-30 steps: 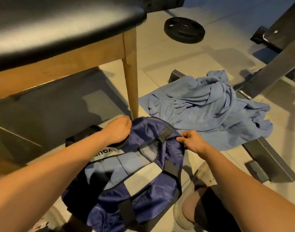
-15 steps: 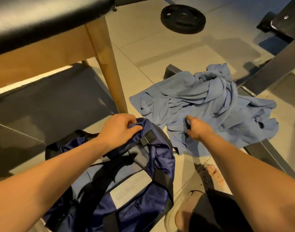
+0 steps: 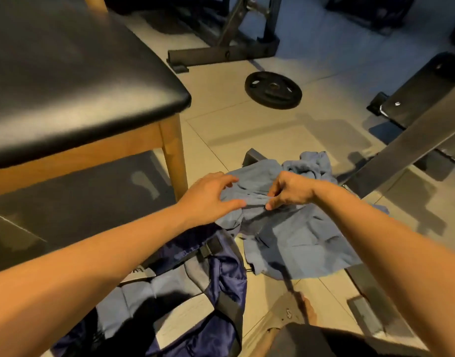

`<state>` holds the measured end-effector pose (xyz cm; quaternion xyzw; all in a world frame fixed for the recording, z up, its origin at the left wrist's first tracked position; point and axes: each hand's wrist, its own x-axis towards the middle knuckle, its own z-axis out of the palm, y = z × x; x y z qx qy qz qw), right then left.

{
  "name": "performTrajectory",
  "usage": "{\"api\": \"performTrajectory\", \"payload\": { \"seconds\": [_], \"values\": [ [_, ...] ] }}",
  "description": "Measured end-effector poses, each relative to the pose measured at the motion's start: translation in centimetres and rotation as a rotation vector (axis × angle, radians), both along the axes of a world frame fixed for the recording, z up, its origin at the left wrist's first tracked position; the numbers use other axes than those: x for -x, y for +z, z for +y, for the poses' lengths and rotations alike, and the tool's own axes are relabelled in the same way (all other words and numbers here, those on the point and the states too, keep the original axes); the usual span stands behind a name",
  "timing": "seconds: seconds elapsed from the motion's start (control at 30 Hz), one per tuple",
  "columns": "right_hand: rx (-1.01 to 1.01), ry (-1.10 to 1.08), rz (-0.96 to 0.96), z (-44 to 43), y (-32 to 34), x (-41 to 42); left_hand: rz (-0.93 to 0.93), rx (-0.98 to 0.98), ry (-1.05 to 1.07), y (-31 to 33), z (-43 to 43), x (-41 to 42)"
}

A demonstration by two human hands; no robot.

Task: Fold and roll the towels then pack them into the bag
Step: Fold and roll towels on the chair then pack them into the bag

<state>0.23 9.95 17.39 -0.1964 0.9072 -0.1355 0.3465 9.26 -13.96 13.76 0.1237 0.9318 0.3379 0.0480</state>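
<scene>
The right hand (image 3: 291, 191) pinched a fold of the crumpled blue towels (image 3: 298, 238) between thumb and curled fingers. The left hand (image 3: 211, 199), fingers spread wide and holding nothing, had released the rim of the navy duffel bag (image 3: 221, 276) and arrived at the same fold; contact could not be confirmed. The towels lay heaped on the tiled floor (image 3: 247, 130), just beyond the open bag. Judgement: bag handling was finished, and spreading the first towel for folding came next.
</scene>
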Motion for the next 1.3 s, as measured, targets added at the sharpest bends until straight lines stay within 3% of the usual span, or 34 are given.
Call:
{"api": "performTrajectory", "payload": {
  "seconds": [0.17, 0.33, 0.5, 0.63, 0.7, 0.77, 0.9, 0.97, 1.03, 1.13, 1.3],
  "values": [
    [0.035, 0.104, 0.133, -3.1, 11.3, -0.6, -0.231, -0.341, 0.05, 8.8, 2.2, 2.5],
    [0.248, 0.101, 0.236, -4.2, 20.5, -1.5, -0.09, -0.495, 0.131, 18.7, -0.6, 2.1],
    [0.637, -0.025, 0.089, -5.9, 28.8, -1.5, 0.056, -0.57, 0.233, 30.0, -5.1, 1.0],
    [1.008, -0.104, -0.153, -9.0, 32.1, -1.2, -0.025, -0.682, 0.306, 36.2, -10.6, -0.5],
    [1.099, -0.141, -0.276, -10.9, 33.1, -1.4, -0.054, -0.787, 0.405, 38.5, -13.7, -1.8],
    [1.047, -0.098, -0.287, -13.1, 33.8, -2.1, -0.02, -0.865, 0.501, 40.2, -16.1, -3.3],
    [0.835, 0.123, -0.075, -19.0, 35.1, -3.9, 0.234, -0.894, 0.714, 42.7, -19.3, -6.6],
    [0.82, 0.187, -0.009, -22.0, 36.1, -5.1, 0.31, -0.889, 0.754, 43.6, -20.8, -7.8],
    [0.882, 0.222, -0.061, -24.5, 37.2, -6.3, 0.339, -0.818, 0.782, 44.5, -22.5, -8.9],
    [1.04, 0.159, -0.285, -27.6, 38.4, -7.5, 0.347, -0.696, 0.797, 45.5, -24.9, -11.1],
    [0.926, 0.358, -0.139, -31.0, 39.2, -9.3, 0.403, -0.57, 0.767, 46.4, -27.8, -12.8]
  ]
}}
